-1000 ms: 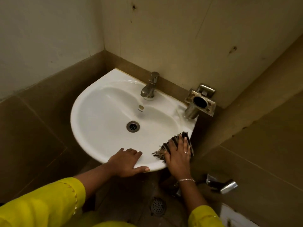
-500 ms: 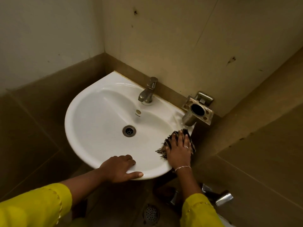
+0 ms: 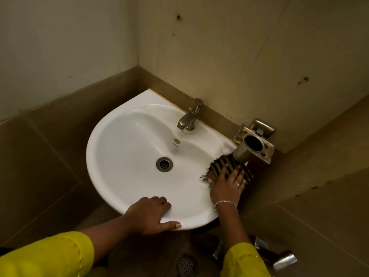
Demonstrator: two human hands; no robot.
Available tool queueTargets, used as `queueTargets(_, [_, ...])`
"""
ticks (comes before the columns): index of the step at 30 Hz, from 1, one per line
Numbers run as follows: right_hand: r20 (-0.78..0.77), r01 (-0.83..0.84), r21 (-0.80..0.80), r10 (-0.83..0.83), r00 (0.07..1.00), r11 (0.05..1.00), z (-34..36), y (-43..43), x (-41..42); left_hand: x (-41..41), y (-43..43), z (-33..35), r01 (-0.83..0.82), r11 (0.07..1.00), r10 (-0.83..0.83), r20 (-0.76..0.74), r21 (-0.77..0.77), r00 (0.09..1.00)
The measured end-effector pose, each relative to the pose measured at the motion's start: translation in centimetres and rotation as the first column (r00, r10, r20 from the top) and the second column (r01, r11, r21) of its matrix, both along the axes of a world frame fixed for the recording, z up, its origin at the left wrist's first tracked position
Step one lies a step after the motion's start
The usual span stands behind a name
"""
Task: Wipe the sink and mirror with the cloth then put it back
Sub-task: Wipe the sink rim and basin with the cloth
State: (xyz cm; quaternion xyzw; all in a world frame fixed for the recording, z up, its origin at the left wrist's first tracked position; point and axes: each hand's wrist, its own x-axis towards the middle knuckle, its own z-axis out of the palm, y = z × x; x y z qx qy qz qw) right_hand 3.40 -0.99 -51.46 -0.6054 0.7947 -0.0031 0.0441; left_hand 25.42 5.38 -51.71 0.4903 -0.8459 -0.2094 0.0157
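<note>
The left hand (image 3: 151,213) is laid over the near rim of the sink (image 3: 127,152), fingers curled onto the white edge and thumb stretched along its lip; nothing is grasped, the basin is only braced. That hold is the same as a second ago.

To the right of the drain (image 3: 164,164), the striped cloth (image 3: 221,166) is pressed flat under the right hand (image 3: 226,185), whose fingers are spread open on top of it rather than closed around it. Over the last second the cloth has been carried along the right-hand rim, away from the near edge and toward the back wall, so that its far edge is now just beside the metal cup of the wall-mounted holder (image 3: 253,143), perhaps touching it. It is judged that the right side of the rim is being finished, while the bowl, the area around the tap (image 3: 189,116) and the mirror, which is not in view, remain to be wiped.

The cloth is bunched, wider than deep. Its long axis runs from the frayed corner hanging into the bowl at the left up toward the holder at the right.
</note>
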Motion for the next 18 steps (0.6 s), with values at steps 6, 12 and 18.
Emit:
queueTargets(6, [-0.050, -0.036, -0.030, 0.034, 0.998, 0.999, 0.8, -3.9, -0.7, 0.0, 0.1, -0.5, 0.004, 0.999, -0.004, 0.011, -0.037, 1.000])
queueTargets(12, [-0.018, 0.006, -0.023, -0.006, 1.000, 1.000, 0.9, -6.8, 0.3, 0.0, 0.1, -0.7, 0.003, 0.999, -0.001, 0.024, -0.052, 1.000])
queueTargets(18, [0.062, 0.057, 0.008, -0.058, 0.996, 0.998, 1.4, -9.4, 1.2, -0.2, 0.2, -0.7, 0.008, 0.999, -0.006, 0.050, -0.047, 0.999])
